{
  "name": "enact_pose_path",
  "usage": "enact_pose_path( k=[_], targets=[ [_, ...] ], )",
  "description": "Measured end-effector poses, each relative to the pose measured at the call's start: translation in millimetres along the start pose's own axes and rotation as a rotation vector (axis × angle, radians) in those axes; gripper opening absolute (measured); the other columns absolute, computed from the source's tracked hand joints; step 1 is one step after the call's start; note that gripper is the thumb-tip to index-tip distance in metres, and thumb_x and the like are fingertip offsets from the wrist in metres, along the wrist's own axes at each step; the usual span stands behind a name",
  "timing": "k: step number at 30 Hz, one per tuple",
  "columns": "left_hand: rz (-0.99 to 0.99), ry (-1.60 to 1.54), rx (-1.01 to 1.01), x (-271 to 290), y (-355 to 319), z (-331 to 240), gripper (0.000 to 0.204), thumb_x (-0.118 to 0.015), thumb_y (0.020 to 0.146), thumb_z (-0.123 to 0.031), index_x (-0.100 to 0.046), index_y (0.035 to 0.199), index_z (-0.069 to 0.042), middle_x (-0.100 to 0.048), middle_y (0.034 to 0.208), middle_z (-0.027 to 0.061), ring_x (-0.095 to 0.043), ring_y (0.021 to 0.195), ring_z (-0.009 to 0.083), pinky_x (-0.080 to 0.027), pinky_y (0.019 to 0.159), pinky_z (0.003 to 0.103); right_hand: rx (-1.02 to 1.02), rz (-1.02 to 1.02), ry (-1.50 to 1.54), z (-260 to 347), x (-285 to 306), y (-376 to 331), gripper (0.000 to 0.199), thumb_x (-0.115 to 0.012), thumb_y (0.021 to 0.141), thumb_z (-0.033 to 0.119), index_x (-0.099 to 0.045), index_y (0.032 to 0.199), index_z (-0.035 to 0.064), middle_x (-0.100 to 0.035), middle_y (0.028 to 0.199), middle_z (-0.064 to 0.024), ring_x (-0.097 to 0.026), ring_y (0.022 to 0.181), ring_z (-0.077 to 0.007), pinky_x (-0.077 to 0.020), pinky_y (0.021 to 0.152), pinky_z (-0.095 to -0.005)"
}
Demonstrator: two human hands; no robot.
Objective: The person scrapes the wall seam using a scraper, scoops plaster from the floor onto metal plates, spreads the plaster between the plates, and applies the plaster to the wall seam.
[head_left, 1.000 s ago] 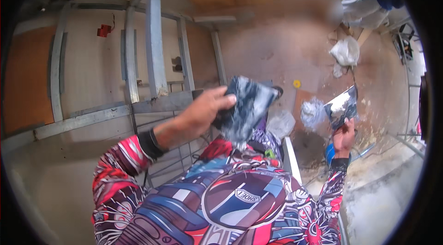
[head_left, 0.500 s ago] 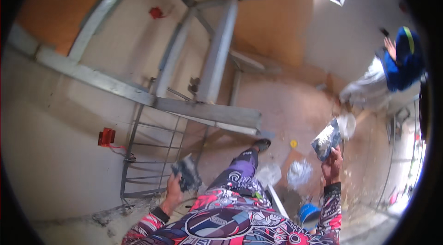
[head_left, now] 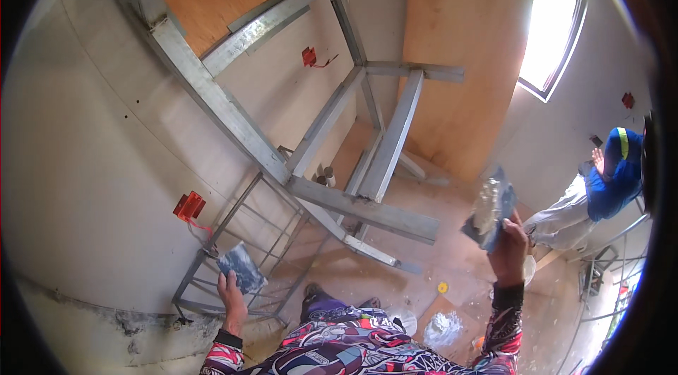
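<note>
My left hand (head_left: 232, 303) is closed on a flat, dark rectangular putty scraper (head_left: 242, 268) with whitish smears on its face. It is held low, in front of a metal grid frame (head_left: 263, 241) near the left wall. Raised on the right, my right hand (head_left: 510, 256) grips a second dark putty scraper (head_left: 503, 197). A thick layer of pale putty (head_left: 484, 205) covers much of that blade. Neither scraper appears to touch the wall.
A grey metal scaffold (head_left: 364, 211) stands ahead and to the left. Red electrical boxes (head_left: 189, 206) sit on the wall. On the floor lie a whitish crumpled heap (head_left: 443, 329) and a yellow round item (head_left: 443, 287). A person in blue (head_left: 613, 188) is at the right.
My view has swung toward the left wall and upward. Both hands still hold their scrapers; the right one is now raised. My legs now show close below me, no longer stretched out in a stride.
</note>
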State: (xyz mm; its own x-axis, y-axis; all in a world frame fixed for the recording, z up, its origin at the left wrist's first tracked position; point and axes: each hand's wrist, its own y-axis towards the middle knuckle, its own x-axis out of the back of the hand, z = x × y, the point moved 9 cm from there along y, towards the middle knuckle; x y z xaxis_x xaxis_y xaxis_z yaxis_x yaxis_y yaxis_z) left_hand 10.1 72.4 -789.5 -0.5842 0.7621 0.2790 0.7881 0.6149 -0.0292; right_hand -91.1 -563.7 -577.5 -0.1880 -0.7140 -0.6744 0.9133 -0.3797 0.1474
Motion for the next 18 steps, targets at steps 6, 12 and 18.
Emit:
enact_pose_path(
  k=[6, 12, 18],
  targets=[
    [-0.202, -0.367, 0.182, 21, -2, 61, 0.065, -0.053, 0.098, -0.033, -0.036, 0.142, 0.011, -0.043, 0.144, 0.0239, -0.046, 0.129, 0.0322, -0.035, 0.109, 0.040, -0.172, 0.085, 0.055, -102, -94, 25, 0.057, -0.053, 0.083, 0.003, -0.042, 0.138, -0.0042, -0.057, 0.130, -0.0146, -0.058, 0.118, -0.0230, -0.0440, 0.106, -0.0399],
    [-0.526, -0.067, 0.372, 131, -33, 204, 0.055, -0.055, 0.096, -0.030, -0.044, 0.137, 0.006, -0.049, 0.137, 0.0223, -0.048, 0.124, 0.0320, -0.038, 0.104, 0.038, -0.331, 0.242, 0.164, -206, -162, -4, 0.058, -0.054, 0.080, 0.002, -0.043, 0.137, -0.0039, -0.058, 0.130, -0.0175, -0.059, 0.119, -0.0307, -0.0475, 0.103, -0.0449],
    [-0.697, 0.010, 0.509, 205, -74, 255, 0.044, -0.055, 0.095, -0.025, -0.052, 0.131, 0.001, -0.056, 0.123, 0.0227, -0.055, 0.110, 0.0349, -0.043, 0.095, 0.041, -0.658, 0.445, 0.172, -332, -241, -7, 0.053, -0.052, 0.081, 0.001, -0.047, 0.134, -0.0024, -0.059, 0.128, -0.0153, -0.059, 0.117, -0.0287, -0.0473, 0.103, -0.0423]
  ],
)
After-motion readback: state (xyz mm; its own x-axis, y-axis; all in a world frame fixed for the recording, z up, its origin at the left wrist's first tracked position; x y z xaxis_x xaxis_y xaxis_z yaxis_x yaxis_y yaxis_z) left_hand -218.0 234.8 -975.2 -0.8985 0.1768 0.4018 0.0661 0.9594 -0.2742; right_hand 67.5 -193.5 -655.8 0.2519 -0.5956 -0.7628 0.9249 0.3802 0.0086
